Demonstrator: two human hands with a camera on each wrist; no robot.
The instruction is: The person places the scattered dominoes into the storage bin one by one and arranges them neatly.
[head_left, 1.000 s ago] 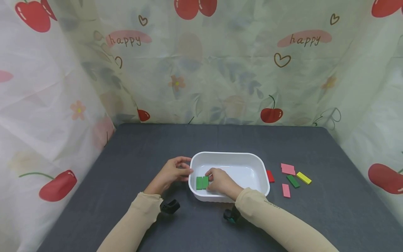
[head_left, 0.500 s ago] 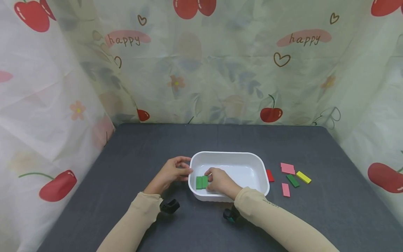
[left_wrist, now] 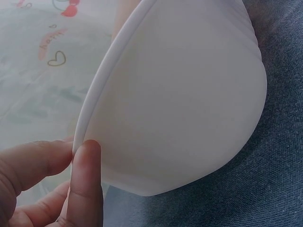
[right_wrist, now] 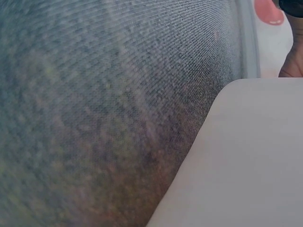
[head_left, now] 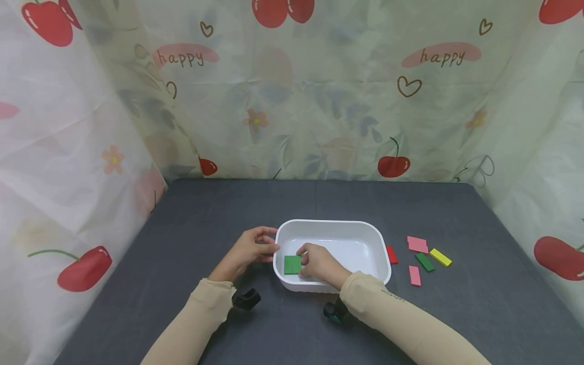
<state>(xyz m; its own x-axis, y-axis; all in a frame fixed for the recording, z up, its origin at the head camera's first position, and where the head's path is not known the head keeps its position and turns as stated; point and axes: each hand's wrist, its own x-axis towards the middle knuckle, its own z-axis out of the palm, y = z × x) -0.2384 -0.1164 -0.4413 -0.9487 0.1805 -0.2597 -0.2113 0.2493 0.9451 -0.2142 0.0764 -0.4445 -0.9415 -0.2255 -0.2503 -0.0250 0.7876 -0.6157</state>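
Note:
My left hand (head_left: 252, 247) is at the left end of a white plastic tub (head_left: 330, 222). In the left wrist view its thumb and finger (left_wrist: 85, 175) pinch the tub's rim. My right hand (head_left: 321, 263) reaches inside the tub. Its curled fingers hold a small flat green block (head_left: 297, 265) by its right side, and the thumb is at the lower corner. This block lies against another green block (head_left: 288, 265) on the tub's floor, and together they form a square. The tub's outer wall (right_wrist: 251, 156) hides the right fingers in the right wrist view.
To the right of the tub lie a red block (head_left: 391, 255), pink blocks (head_left: 417, 244), another pink block (head_left: 414, 276), a green block (head_left: 425, 262) and a yellow block (head_left: 440, 257). A dark cloth (head_left: 219, 208) covers the table. Printed curtains (head_left: 315, 101) stand around it.
The narrow gap between the two green blocks in the tub has closed as the right one moved slightly left. Both hands stay nearly in place.

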